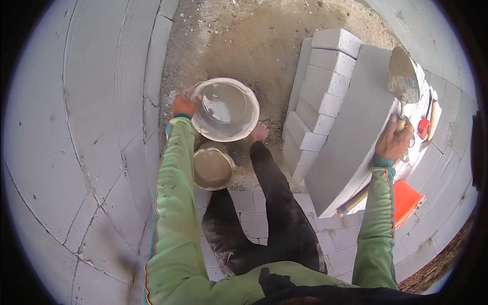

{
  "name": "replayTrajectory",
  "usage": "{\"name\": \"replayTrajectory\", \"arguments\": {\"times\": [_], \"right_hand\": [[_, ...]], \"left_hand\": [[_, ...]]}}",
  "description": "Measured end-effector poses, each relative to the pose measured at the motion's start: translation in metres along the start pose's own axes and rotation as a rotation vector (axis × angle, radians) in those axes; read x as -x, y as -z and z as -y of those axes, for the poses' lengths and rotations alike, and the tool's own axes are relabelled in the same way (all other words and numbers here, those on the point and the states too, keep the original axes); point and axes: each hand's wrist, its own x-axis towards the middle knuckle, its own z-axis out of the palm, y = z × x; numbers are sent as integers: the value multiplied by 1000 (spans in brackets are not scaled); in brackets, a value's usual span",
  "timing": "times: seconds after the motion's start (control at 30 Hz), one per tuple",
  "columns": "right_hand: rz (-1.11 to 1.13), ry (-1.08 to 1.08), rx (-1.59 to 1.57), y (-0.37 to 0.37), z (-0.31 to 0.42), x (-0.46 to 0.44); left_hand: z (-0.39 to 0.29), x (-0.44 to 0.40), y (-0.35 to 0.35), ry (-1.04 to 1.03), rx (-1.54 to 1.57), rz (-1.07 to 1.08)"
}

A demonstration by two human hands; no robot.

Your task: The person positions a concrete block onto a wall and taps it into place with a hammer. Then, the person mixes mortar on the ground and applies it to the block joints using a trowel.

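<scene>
My left hand (184,104) is closed at the left edge of a large white bucket (256,109); whether it grips the rim or the thin handle is hard to make out. Wet grey mix coats the inside of that bucket. Just below it stands a smaller bucket (213,169) with greyish-brown contents. On the right, my right hand (394,141) is wrapped round the handle of a trowel (404,77). The trowel's blade points away from me, with grey mortar on it, above the top of the stacked white blocks (351,122).
Near my right hand lie a red tape measure (423,128) and a hammer-like tool with a wooden handle (433,119). An orange-red container (405,202) sits by my right sleeve. Block walls (96,101) rise on the left and right. The ground (264,46) ahead is rough and dusty.
</scene>
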Motion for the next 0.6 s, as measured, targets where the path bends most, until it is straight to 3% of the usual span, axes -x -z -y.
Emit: {"name": "replayTrajectory", "arguments": {"times": [0.1, 0.17, 0.23, 0.33, 0.5, 0.6], "right_hand": [[3, -2, -59, 0, -3, -3], [-19, 50, -24, 0, -7, -5], [-27, 63, -46, -1, -7, -6], [-2, 60, -72, 4, -7, -9], [-4, 57, -62, 6, -7, -9], [-13, 45, -56, 5, -8, -11]], "left_hand": [[-19, 37, 9, -154, 243, 121], [-63, 77, 15, -174, -28, 367], [-102, 109, 7, -245, -35, 383], [-177, 110, 7, -325, -205, 229], [-277, 101, 44, -374, -160, 269], [-304, 83, 35, -437, -128, 252]]}}
